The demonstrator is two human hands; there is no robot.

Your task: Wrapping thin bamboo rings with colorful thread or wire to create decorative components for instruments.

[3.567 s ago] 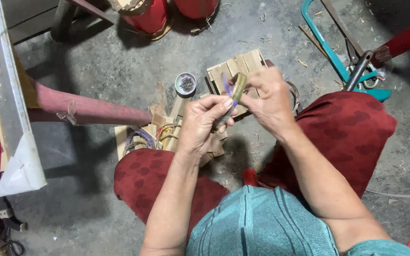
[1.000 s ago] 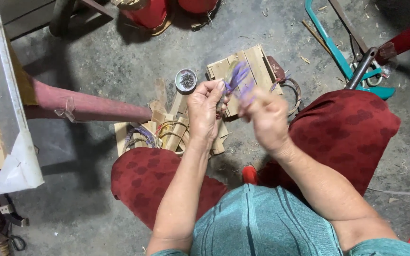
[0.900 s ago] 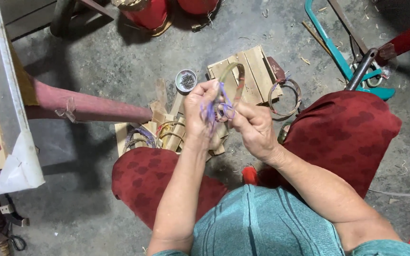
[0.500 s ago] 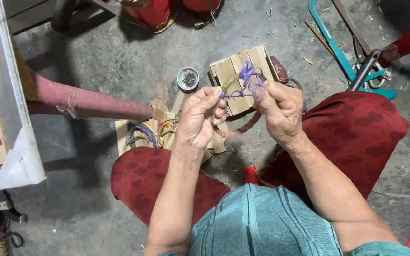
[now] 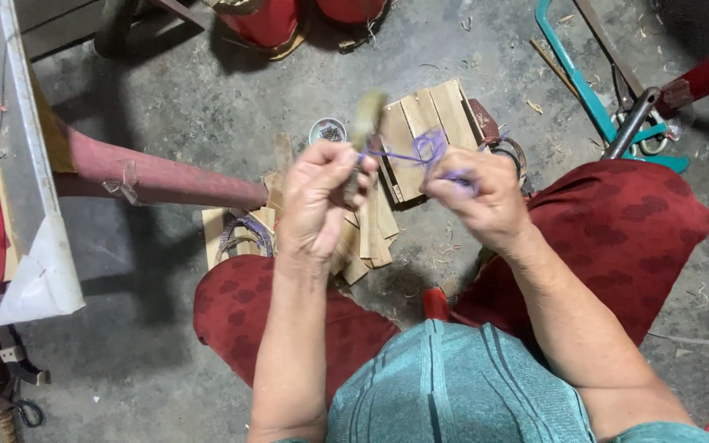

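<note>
My hands have drawn apart, left hand (image 5: 315, 197) gripping the upright stick (image 5: 364, 123), right hand (image 5: 476, 197) pulling purple string (image 5: 420, 152) taut rightward.

Wooden slats (image 5: 424, 131) on floor ahead of knees, small tin (image 5: 327, 130) left of them, pipe (image 5: 157, 176) farther left.

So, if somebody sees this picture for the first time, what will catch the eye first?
Most likely the two hands in the middle: the left hand grips a pale stick, and the right hand pulls a purple string stretched between them. Just beyond them, a stack of wooden slats lies on the grey concrete floor. The red patterned trousers fill the lower part, and a teal metal frame sits at the top right.
</note>
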